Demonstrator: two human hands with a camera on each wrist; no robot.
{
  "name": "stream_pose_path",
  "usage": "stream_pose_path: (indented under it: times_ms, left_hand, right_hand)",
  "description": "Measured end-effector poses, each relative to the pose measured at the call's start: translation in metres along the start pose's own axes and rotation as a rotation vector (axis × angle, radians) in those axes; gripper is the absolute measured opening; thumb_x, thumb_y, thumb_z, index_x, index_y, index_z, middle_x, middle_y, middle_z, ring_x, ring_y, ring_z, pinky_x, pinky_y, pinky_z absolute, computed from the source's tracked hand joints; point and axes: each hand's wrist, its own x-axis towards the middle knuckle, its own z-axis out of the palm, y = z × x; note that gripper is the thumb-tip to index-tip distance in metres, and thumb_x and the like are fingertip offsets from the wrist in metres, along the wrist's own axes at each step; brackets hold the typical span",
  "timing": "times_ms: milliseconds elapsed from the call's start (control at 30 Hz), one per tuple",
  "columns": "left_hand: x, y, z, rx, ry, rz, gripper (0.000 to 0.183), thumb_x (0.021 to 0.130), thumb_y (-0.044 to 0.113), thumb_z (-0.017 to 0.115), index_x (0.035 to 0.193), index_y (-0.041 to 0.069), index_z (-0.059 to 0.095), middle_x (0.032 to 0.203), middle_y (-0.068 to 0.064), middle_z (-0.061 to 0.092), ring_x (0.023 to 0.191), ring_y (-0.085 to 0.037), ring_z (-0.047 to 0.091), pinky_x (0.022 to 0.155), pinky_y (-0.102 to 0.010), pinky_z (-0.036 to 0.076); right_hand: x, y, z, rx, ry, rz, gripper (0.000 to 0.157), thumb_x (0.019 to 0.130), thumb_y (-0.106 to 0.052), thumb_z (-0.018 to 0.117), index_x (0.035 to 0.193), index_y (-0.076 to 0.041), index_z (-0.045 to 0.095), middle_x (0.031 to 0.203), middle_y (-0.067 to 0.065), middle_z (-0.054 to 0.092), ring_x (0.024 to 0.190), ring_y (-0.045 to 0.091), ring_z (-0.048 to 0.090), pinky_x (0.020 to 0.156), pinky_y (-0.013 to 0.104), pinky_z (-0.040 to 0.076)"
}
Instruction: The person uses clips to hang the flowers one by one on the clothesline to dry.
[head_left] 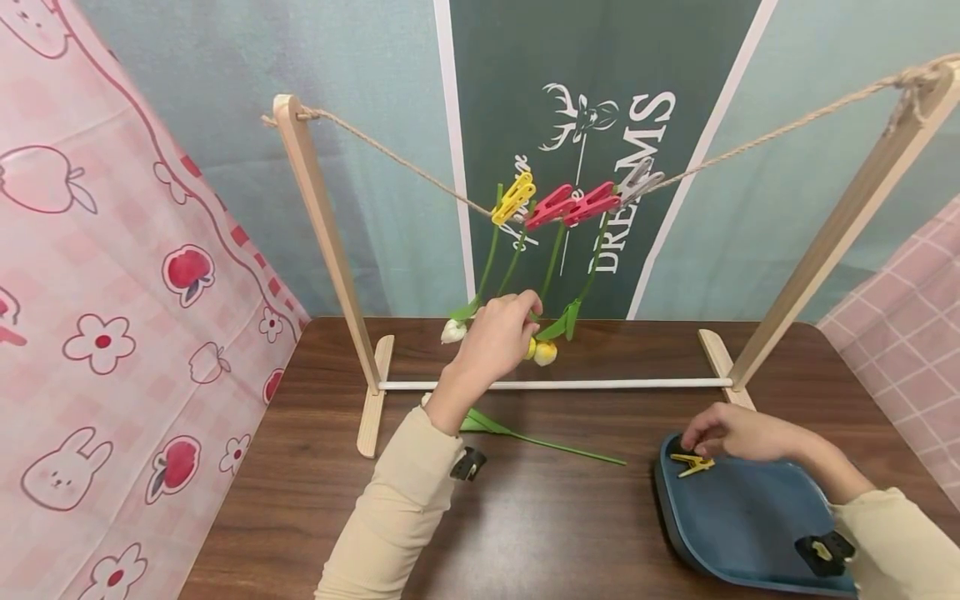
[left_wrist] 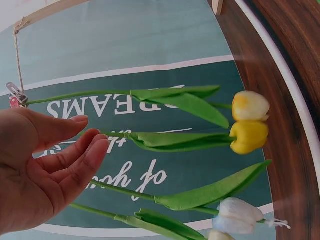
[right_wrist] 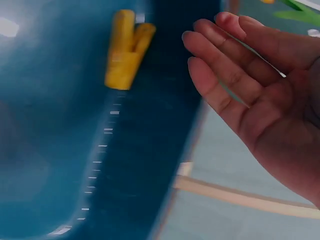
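Artificial tulips hang heads down from a rope (head_left: 405, 160), held by a yellow clothespin (head_left: 513, 198), two pink clothespins (head_left: 592, 203) and a grey clothespin (head_left: 640, 182). Among the hanging stems is my left hand (head_left: 498, 333), fingers loosely bent and thumb apart. In the left wrist view its fingertips overlap the stem of the yellow tulip (left_wrist: 249, 137); a white tulip (left_wrist: 237, 216) hangs beside it. My right hand (head_left: 742, 432) is over the blue tray (head_left: 750, 517), fingers relaxed and empty, close to a loose yellow clothespin (head_left: 692, 464) there.
Another tulip (head_left: 555, 446) lies on the brown table (head_left: 555, 533), its head hidden behind my left wrist. Wooden posts (head_left: 326, 242) carry the rope at both sides, joined low down by a white rod (head_left: 615, 384). A printed cloth (head_left: 360, 242) hangs behind.
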Motion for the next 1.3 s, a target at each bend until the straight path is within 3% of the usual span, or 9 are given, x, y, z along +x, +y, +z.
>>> stream_pose_path:
  times_ms: [200, 400, 600, 900, 1067, 1300]
  left_hand:
    - [-0.001, -0.002, 0.000, 0.007, 0.012, 0.004, 0.011, 0.087, 0.003, 0.063, 0.097, 0.004, 0.062, 0.080, -0.006, 0.062, 0.073, -0.018, 0.060, 0.064, -0.033, 0.047]
    - [-0.001, -0.002, 0.001, -0.007, -0.015, -0.004, 0.012, 0.087, 0.004, 0.062, 0.099, 0.003, 0.062, 0.081, -0.006, 0.061, 0.073, -0.018, 0.058, 0.064, -0.032, 0.047]
    - [-0.002, -0.003, 0.002, -0.007, 0.000, 0.005, 0.011, 0.086, 0.003, 0.063, 0.097, 0.003, 0.063, 0.079, -0.006, 0.062, 0.072, -0.018, 0.059, 0.065, -0.033, 0.048]
    - [-0.003, -0.002, 0.003, -0.006, -0.030, -0.001, 0.011, 0.087, 0.005, 0.063, 0.098, 0.003, 0.062, 0.079, -0.005, 0.061, 0.071, -0.017, 0.057, 0.064, -0.031, 0.047]
    - [-0.003, -0.004, 0.003, 0.010, -0.033, 0.005, 0.011, 0.087, 0.004, 0.063, 0.098, 0.004, 0.062, 0.082, -0.006, 0.062, 0.075, -0.018, 0.060, 0.066, -0.031, 0.047]
    - [-0.003, -0.005, 0.003, 0.011, -0.040, 0.006, 0.011, 0.087, 0.005, 0.063, 0.098, 0.004, 0.062, 0.081, -0.005, 0.062, 0.074, -0.018, 0.060, 0.066, -0.031, 0.047]
  right_hand:
    - [-0.002, 0.024, 0.016, 0.118, -0.068, 0.008, 0.017, 0.083, 0.016, 0.049, 0.095, 0.011, 0.061, 0.085, 0.008, 0.063, 0.076, 0.007, 0.058, 0.057, 0.029, 0.049]
    - [-0.002, 0.033, 0.023, 0.114, -0.096, 0.095, 0.015, 0.084, 0.009, 0.056, 0.097, 0.012, 0.061, 0.091, 0.010, 0.063, 0.079, 0.011, 0.060, 0.060, 0.030, 0.050]
    - [-0.005, 0.032, 0.026, 0.133, -0.092, 0.146, 0.015, 0.083, 0.009, 0.056, 0.097, 0.012, 0.061, 0.092, 0.012, 0.064, 0.082, 0.014, 0.063, 0.064, 0.030, 0.051]
    - [-0.008, 0.026, 0.022, 0.164, -0.080, 0.089, 0.023, 0.076, 0.020, 0.051, 0.097, 0.015, 0.059, 0.091, 0.012, 0.064, 0.081, 0.015, 0.064, 0.063, 0.033, 0.053]
    - [-0.011, 0.018, 0.013, 0.137, -0.001, 0.034, 0.019, 0.078, 0.020, 0.050, 0.095, 0.016, 0.059, 0.085, 0.005, 0.065, 0.073, 0.010, 0.062, 0.058, 0.031, 0.052]
    - [-0.014, 0.003, 0.007, 0.001, 0.179, 0.042, 0.022, 0.079, 0.016, 0.057, 0.082, -0.005, 0.065, 0.076, -0.002, 0.063, 0.066, 0.004, 0.056, 0.051, 0.028, 0.048]
